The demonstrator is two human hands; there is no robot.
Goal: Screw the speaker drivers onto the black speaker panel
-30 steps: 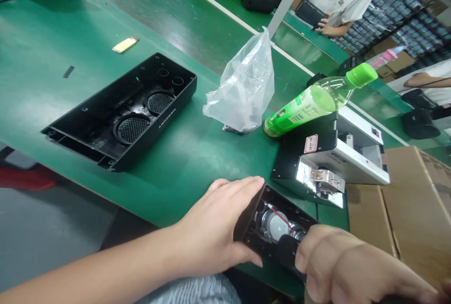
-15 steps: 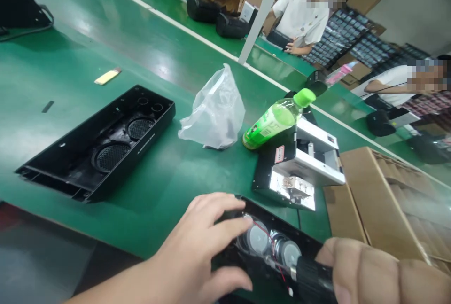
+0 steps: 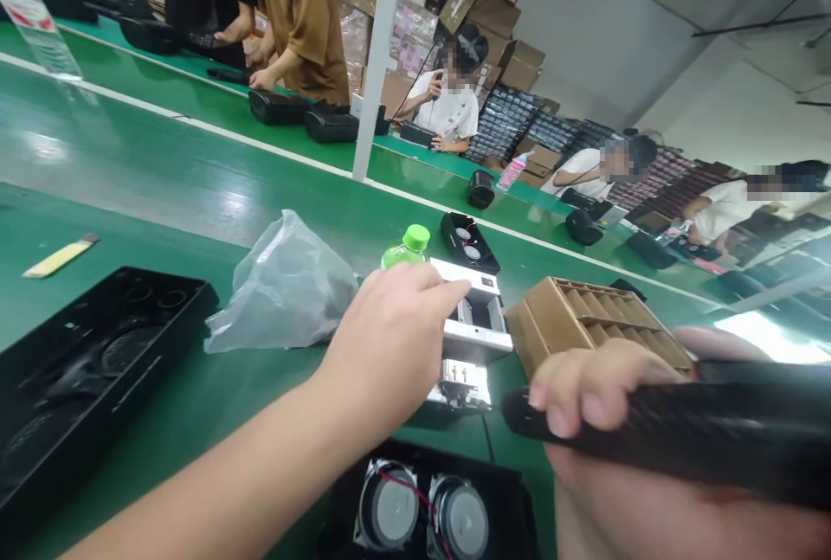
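Observation:
My left hand (image 3: 393,344) reaches over the black-and-white bench machine (image 3: 477,339), its index finger stretched toward the top and the other fingers mostly hidden. It also covers the lower part of a green-capped bottle (image 3: 415,240). At the right, my right hand (image 3: 603,387) is wrapped around a blurred black electric screwdriver (image 3: 701,421), held lengthwise and away from the work. Below both hands lies a black speaker panel (image 3: 510,499) with two round speaker drivers (image 3: 395,510) and a red wire, cut off by the lower edge.
An open black speaker housing (image 3: 156,370) lies at left, near a yellow-handled cutter (image 3: 60,257). A clear plastic bag (image 3: 286,292) stands mid-table. A divided cardboard box (image 3: 551,318) is behind my right hand. Several co-workers (image 3: 447,106) work across the green table (image 3: 279,456).
The view has swung up and right. My left hand has left the speaker panel for the bench machine. My right hand has lifted the electric screwdriver off the panel and turned it sideways.

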